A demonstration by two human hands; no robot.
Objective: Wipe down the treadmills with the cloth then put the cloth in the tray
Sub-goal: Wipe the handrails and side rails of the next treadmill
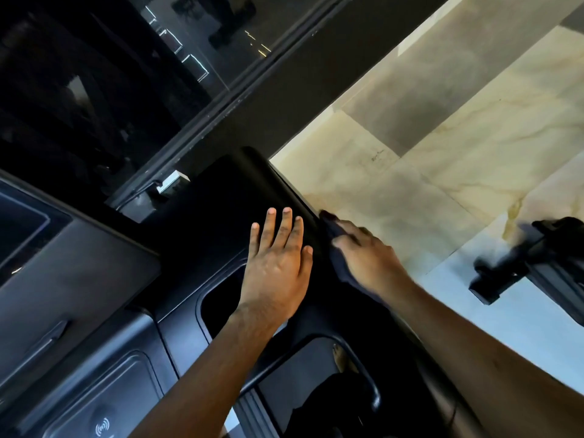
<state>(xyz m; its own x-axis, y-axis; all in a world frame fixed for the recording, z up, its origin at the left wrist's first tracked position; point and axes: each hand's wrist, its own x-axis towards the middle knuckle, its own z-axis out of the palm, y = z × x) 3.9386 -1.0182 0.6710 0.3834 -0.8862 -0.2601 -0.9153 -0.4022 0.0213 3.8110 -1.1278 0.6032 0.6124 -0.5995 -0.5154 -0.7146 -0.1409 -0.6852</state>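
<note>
Pale marble floor [442, 137] on the right, dark glass wall [94, 74] upper left, black treadmill console [215, 197] filling the lower left. Left hand [275, 273] lies flat on the console top, fingers straight and slightly spread, palm down, holding nothing. Right hand [369, 257] is just beside it, at the console's right edge, motion-blurred. Its fingers are bent over a dark cloth [339, 267], gripping it and pressing it against the edge. Cloth bunches under the right palm, with a bit sticking out past the fingertips and more trailing back toward the wrist. How tight the fingers close can't be told through the blur. A recessed pocket [221, 298] in the console sits directly under the left wrist. A curved handlebar [373, 390] runs below both forearms, with a bare foot [341, 358] showing through the gap. A wireless-charge icon [102, 426] is well left of the left forearm. Black equipment [531, 257], blurred, stands on the floor well to the right of the right hand.
</note>
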